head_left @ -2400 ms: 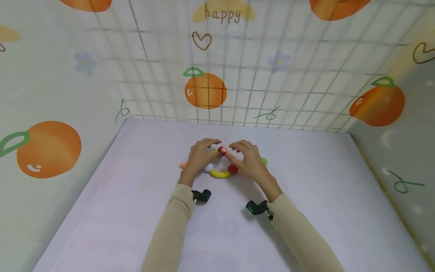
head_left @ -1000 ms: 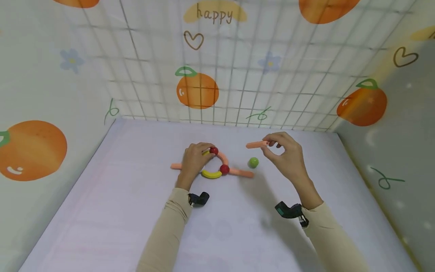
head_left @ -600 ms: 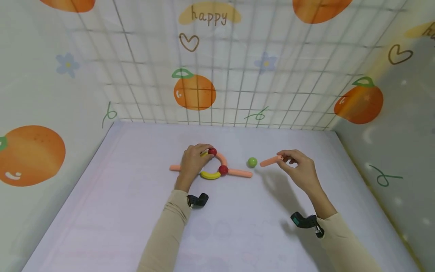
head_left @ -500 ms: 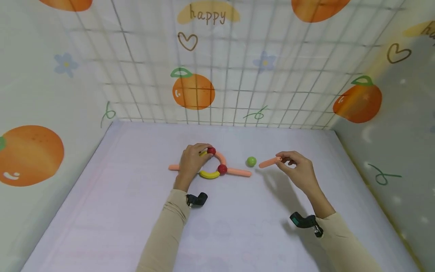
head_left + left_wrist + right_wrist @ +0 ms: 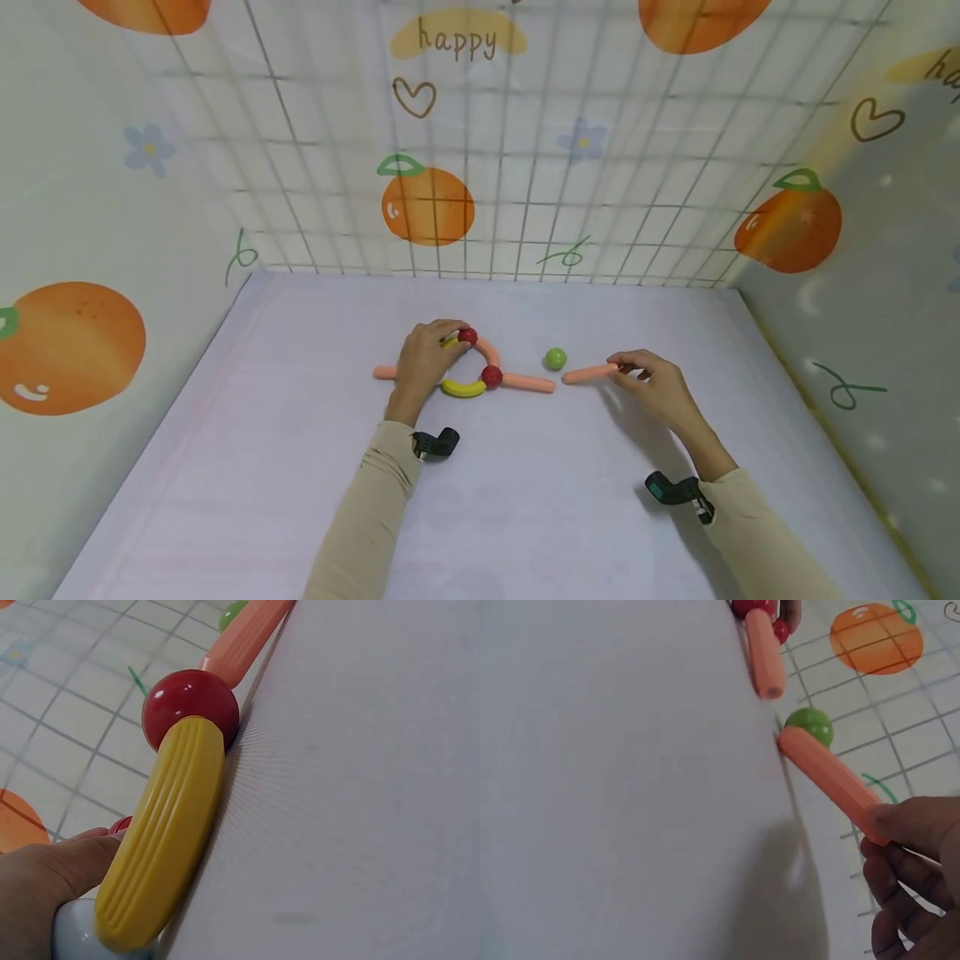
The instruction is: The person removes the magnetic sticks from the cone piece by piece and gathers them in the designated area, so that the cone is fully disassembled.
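My right hand [image 5: 654,385] pinches one end of a straight salmon-coloured toy rod [image 5: 591,373] between thumb and fingers. The rod's other end points left, near a green ball [image 5: 556,359] on the table. Farther left lies a ring of curved rods and balls. My left hand [image 5: 426,357] holds the ring at a red ball [image 5: 467,337], hiding its left side. A yellow curved rod [image 5: 464,388] joins a second red ball [image 5: 491,377] at the front. In the left wrist view a pale ball [image 5: 73,930] meets that yellow rod.
One straight salmon rod [image 5: 528,383] juts right from the ring; another rod [image 5: 385,372] pokes out left of my left hand. Around the pale table [image 5: 480,517] stand fabric walls with printed oranges, and a wire grid [image 5: 525,183] shows at the back.
Both hands were together at the ring earlier. My right hand has since moved right with the salmon rod and lowered it toward the table. My left hand has stayed on the ring.
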Motion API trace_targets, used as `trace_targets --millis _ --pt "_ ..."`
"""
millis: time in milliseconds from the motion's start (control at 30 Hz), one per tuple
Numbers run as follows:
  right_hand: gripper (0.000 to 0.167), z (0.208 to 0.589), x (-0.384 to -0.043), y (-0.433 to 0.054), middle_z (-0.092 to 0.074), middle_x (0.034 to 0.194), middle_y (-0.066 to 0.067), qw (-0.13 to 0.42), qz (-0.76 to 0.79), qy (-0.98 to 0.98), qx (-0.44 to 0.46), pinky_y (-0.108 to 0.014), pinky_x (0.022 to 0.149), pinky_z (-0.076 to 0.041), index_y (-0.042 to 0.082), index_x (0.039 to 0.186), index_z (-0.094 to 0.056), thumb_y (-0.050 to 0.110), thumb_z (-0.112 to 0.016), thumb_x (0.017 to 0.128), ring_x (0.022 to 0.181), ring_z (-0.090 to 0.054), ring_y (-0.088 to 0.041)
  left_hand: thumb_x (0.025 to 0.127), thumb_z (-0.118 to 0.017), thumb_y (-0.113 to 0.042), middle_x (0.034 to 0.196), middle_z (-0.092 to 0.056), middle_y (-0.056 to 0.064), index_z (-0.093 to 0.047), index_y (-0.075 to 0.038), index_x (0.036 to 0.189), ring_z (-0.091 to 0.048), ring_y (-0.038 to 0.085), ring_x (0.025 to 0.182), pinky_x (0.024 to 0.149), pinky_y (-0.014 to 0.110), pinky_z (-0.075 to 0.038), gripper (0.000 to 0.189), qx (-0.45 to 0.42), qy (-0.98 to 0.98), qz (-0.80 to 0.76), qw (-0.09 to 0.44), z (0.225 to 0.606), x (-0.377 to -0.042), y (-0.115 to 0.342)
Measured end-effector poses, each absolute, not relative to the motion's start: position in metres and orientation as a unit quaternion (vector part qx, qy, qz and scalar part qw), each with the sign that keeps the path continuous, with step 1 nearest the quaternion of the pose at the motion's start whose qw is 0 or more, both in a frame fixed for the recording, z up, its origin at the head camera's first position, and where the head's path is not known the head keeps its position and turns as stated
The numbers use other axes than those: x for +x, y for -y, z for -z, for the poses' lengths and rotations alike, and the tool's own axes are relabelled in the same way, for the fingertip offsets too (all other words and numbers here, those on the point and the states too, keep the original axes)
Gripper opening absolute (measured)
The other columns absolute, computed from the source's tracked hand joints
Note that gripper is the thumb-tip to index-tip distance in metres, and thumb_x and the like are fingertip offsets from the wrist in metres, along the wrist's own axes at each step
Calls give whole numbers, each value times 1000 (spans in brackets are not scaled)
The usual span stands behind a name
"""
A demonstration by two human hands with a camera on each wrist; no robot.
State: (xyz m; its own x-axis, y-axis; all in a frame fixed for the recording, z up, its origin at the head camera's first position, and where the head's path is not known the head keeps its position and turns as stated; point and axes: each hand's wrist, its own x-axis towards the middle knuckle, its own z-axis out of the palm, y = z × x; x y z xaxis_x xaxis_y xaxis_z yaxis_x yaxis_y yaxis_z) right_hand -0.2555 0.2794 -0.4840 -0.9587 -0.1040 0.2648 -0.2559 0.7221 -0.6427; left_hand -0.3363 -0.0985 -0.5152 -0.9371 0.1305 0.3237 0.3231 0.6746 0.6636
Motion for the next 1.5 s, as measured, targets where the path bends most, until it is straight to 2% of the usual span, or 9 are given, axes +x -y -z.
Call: trace_targets --millis 233,467,667,933,1033,1233,1333,1500 --pt "20 495 -258 -288 -67 108 -9 71 -327 936 113 -50 86 -47 5 112 -73 8 -73 92 99 -61 -28 88 -79 -30 127 -67 -5 -74 -27 119 -57 21 100 81 38 -49 31 -130 908 374 134 519 -336 99" --pt "21 498 -262 -288 -66 107 -10 57 -320 938 123 -53 88 -48 3 112 -72 7 -74 91 98 -62 -28 89 -79 -29 126 -67 -5 -74 -27 117 -57 20 99 80 38 -49 29 -129 910 368 141 518 -336 100" --pt "29 495 -260 -289 -64 111 -15 73 -307 940 127 -55 90 -47 -2 118 -67 6 -74 90 101 -61 -32 90 -77 -31 128 -66 -4 -73 -26 120 -58 22 104 85 41 -48 30 -132 916 354 133 514 -336 99" --pt "26 480 -246 -270 -65 110 -13 129 -288 934 164 -51 83 -46 0 115 -68 6 -74 89 95 -61 -32 94 -72 -33 124 -66 0 -73 -21 121 -56 27 111 93 49 -41 30 -177 915 326 158 501 -331 95" --pt "24 473 -243 -258 -66 108 -10 138 -287 929 188 -51 83 -45 2 112 -70 5 -74 89 93 -60 -31 94 -71 -32 122 -67 -1 -74 -20 119 -56 25 112 96 51 -39 28 -200 907 341 144 496 -319 92" --pt "24 465 -242 -230 -67 107 -9 147 -268 922 238 -48 82 -42 3 108 -71 4 -79 85 92 -62 -28 94 -70 -35 125 -65 -7 -73 -24 121 -52 19 119 97 46 -37 29 -228 907 343 88 498 -288 83" --pt "26 467 -245 -216 -69 105 -8 156 -244 921 260 -43 79 -40 2 107 -72 5 -81 82 92 -63 -26 93 -72 -32 125 -65 -6 -73 -22 120 -52 18 123 96 46 -37 29 -243 908 329 97 500 -280 80" --pt "30 474 -249 -196 -68 107 -8 153 -194 928 280 -42 77 -39 3 108 -73 7 -83 80 95 -61 -27 92 -74 -35 128 -65 -3 -72 -22 121 -53 19 125 98 46 -38 32 -245 919 286 114 502 -274 80"
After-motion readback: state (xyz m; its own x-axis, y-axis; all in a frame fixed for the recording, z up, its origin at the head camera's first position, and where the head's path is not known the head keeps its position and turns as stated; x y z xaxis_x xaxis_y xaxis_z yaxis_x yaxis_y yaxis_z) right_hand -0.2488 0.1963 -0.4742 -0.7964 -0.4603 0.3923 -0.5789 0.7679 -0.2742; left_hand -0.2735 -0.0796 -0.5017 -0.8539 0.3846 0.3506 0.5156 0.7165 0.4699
